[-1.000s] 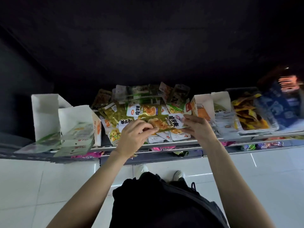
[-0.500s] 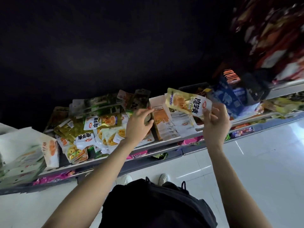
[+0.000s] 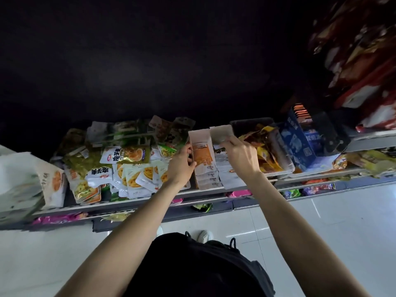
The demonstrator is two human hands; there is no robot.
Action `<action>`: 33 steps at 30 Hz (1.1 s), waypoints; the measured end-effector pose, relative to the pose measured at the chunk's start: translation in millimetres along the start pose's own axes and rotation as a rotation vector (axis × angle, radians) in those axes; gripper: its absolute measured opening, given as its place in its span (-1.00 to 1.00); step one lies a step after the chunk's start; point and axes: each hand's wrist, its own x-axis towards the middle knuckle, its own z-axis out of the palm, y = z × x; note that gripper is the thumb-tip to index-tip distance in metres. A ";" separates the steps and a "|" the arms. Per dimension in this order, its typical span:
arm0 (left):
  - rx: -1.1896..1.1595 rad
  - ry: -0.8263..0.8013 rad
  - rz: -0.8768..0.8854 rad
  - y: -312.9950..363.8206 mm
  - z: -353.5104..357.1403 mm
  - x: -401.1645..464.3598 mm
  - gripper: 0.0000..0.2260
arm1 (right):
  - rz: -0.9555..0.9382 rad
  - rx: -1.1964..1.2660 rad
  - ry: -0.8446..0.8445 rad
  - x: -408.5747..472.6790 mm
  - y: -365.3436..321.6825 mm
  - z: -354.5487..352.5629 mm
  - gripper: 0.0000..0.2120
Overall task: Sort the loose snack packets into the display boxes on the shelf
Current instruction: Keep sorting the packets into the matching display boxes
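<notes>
A heap of loose snack packets, green, yellow and white, lies on the shelf left of centre. To its right stand two open display boxes side by side: an orange-printed box and a white box. My left hand grips the orange box's left wall, fingers curled over its edge. My right hand reaches into the white box and pinches a packet there. Only a dark green sliver of it shows under the fingers.
Pale display boxes stand at the far left of the shelf. To the right sit a black tray of yellow packets and a blue carton. More packets line the lower shelf. White floor tiles lie below.
My right hand has carried the yellow-green packet from mid-air down into the white box. My left hand left the heap and took hold of the orange box's wall.
</notes>
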 end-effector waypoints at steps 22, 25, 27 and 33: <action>-0.176 0.120 -0.547 -186.1 -155.2 -53.5 -0.61 | -0.016 0.322 -0.546 87.2 -231.5 109.2 -0.46; -0.329 0.114 -0.631 -198.4 -155.3 -49.7 -0.62 | 0.020 0.254 -0.683 93.2 -247.0 124.2 -0.34; -0.448 0.062 -0.665 -201.3 -150.1 -44.5 -0.66 | 0.053 0.206 -0.724 86.4 -254.2 126.4 -0.26; -0.635 0.149 -0.728 -179.0 -127.9 -32.3 -0.77 | 0.050 0.175 -0.639 41.6 -270.1 119.8 -0.36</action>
